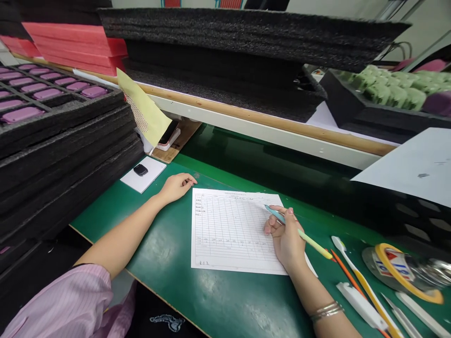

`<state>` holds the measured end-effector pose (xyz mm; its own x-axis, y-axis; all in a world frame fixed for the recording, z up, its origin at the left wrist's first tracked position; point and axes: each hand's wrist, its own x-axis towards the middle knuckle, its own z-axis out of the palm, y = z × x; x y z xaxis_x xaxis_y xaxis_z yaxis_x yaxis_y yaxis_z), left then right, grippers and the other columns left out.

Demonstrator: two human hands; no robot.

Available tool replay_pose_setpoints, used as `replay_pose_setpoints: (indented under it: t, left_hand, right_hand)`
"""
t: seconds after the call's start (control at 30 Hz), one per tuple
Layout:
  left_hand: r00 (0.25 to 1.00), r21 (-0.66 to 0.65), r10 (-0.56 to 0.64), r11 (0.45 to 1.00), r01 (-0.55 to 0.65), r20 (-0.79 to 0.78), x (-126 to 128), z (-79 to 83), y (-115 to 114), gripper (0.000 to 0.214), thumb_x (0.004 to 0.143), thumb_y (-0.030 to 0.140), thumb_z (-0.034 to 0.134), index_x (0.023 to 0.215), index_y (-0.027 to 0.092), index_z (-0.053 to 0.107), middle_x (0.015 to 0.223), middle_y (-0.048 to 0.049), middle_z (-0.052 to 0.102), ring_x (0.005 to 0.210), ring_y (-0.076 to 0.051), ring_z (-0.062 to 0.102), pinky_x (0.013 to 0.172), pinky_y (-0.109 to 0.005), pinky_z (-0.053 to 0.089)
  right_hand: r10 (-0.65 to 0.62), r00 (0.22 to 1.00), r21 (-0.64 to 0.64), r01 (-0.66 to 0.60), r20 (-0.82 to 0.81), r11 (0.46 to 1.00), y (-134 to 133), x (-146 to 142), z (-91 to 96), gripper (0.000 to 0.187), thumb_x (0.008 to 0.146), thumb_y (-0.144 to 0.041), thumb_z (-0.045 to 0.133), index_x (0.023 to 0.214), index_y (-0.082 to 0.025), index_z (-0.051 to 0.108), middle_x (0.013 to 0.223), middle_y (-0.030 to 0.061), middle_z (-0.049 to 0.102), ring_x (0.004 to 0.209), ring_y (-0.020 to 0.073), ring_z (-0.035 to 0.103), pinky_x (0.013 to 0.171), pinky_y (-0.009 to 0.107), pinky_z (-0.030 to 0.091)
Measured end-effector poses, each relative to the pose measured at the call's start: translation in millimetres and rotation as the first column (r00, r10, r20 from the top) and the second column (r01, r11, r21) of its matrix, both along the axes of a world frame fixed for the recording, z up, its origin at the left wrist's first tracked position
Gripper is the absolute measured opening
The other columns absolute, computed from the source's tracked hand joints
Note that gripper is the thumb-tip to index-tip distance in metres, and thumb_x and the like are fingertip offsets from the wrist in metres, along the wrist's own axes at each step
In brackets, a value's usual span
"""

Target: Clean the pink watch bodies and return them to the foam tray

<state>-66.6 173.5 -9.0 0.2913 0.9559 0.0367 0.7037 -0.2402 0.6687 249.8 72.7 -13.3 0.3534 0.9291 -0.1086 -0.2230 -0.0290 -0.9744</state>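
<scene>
A printed form [232, 225] with a grid of ruled lines and some handwriting lies on the green table. My right hand [289, 234] rests over the form's right side, its fingers closed round a pen [313, 244] with a blue tip end and a yellow-green barrel. The pen's point is directed up and to the left, near the upper right of the grid; whether it touches the paper I cannot tell. Beyond the form's upper left corner, my left hand [177, 186] lies on the table, fingers loosely bent and apart from the thumb, holding nothing.
On the left stand stacked black foam trays [63, 141] with purple pieces. A white pad [143, 174] bears a small black object. Right of the form lie a toothbrush [366, 286], a craft knife [400, 314] and a glass bottle [391, 267] with yellow tape round it. A shelf edge [246, 119] crosses behind.
</scene>
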Motion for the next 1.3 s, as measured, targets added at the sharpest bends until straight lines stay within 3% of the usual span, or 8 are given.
replay_pose_setpoints:
  t: [0.57, 1.3]
  left_hand:
    - [1.000, 0.025, -0.005, 1.000, 0.006, -0.020, 0.7, -0.4, -5.7, 0.024, 0.100, 0.037, 0.059, 0.105, 0.015, 0.068, 0.099, -0.0045, 0.070, 0.083, -0.015, 0.067, 0.081, -0.036, 0.058]
    - [0.999, 0.028, -0.009, 1.000, 0.010, -0.036, 0.6, 0.8, -5.7, 0.023, 0.100, 0.036, 0.058, 0.105, 0.016, 0.068, 0.100, -0.0045, 0.070, 0.083, -0.015, 0.067, 0.081, -0.036, 0.058]
  right_hand:
    - [-0.007, 1.000, -0.066, 0.006, -0.016, 0.998, -0.5, 0.8, -1.1, 0.059, 0.060, -0.068, 0.085, 0.090, -0.020, 0.069, 0.057, -0.0072, 0.050, 0.046, 0.0077, 0.047, 0.043, 0.020, 0.040]
    - [0.024, 1.000, -0.065, -0.022, 0.018, 0.998, -0.8, 2.1, -3.3, 0.055, 0.064, -0.068, 0.083, 0.090, -0.021, 0.071, 0.058, -0.0065, 0.050, 0.047, 0.0082, 0.047, 0.044, 0.022, 0.040]
